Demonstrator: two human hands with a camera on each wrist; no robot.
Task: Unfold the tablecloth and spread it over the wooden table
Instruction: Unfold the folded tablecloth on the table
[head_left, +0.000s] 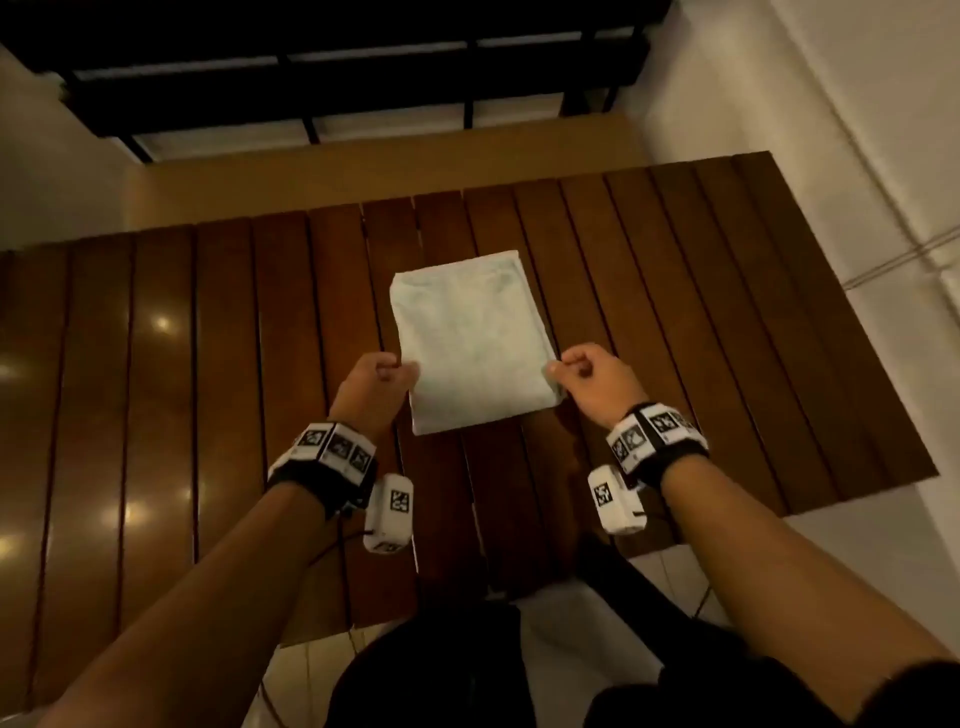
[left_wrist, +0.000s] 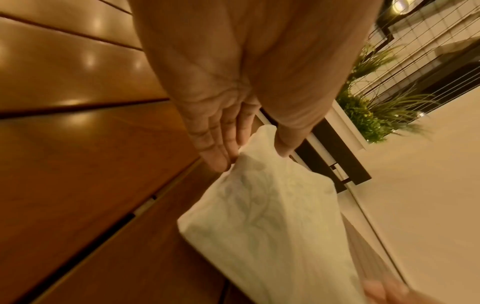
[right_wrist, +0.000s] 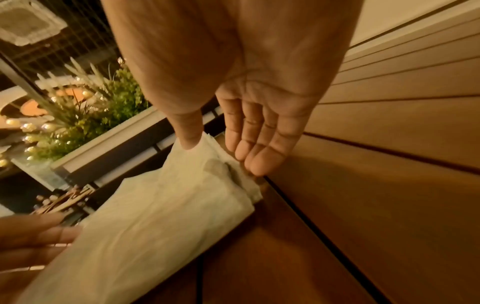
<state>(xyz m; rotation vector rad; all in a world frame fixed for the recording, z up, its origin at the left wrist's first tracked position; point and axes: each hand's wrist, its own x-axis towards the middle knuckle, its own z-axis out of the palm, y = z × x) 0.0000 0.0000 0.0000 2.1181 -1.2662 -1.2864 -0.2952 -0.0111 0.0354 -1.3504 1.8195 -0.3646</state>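
A pale folded tablecloth (head_left: 470, 340) lies as a thick rectangle in the middle of the dark slatted wooden table (head_left: 208, 364). My left hand (head_left: 382, 376) pinches its left edge near the front corner, thumb on top and fingers underneath; the left wrist view shows the cloth (left_wrist: 265, 216) caught between thumb and fingers (left_wrist: 221, 152). My right hand (head_left: 582, 371) pinches the right edge the same way, and the right wrist view shows the thumb on the cloth (right_wrist: 168, 205) with the fingers (right_wrist: 257, 152) at its folded side.
A black metal railing (head_left: 337, 78) runs beyond the table's far edge. A white wall (head_left: 831, 130) stands to the right, close to the table's right end. A planter with green plants (right_wrist: 85, 115) sits beyond the railing. Bare slats extend to both sides of the cloth.
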